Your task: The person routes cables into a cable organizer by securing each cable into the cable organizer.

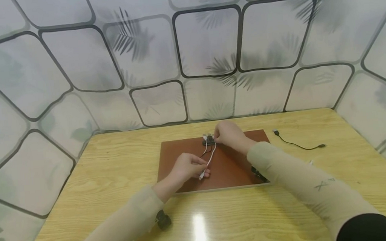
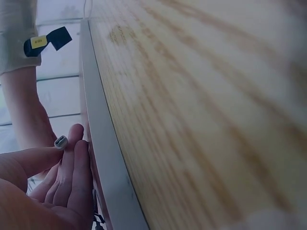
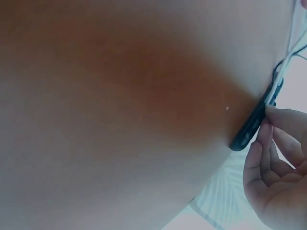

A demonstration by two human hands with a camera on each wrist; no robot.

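A black USB hub [image 1: 209, 142] lies at the far edge of a brown mat [image 1: 231, 170], with white and black cables at it. My right hand [image 1: 229, 134] pinches one end of a white cable [image 1: 211, 156] against the hub; in the right wrist view, the thumb and fingertips meet at the hub [image 3: 250, 128]. Nearer to me, my left hand [image 1: 187, 166] holds the same cable's other end between thumb and fingers. Its small plug [image 2: 61, 142] sticks out past the thumb in the left wrist view. The right fingertips hide the plug at the hub.
A black USB cable [image 1: 298, 145] lies on the wooden table [image 1: 114, 160] to the right of the mat. Small black devices hang under the left sleeve [image 1: 125, 216] and right sleeve [image 1: 296, 176]. A patterned curtain [image 1: 207, 43] stands behind the table.
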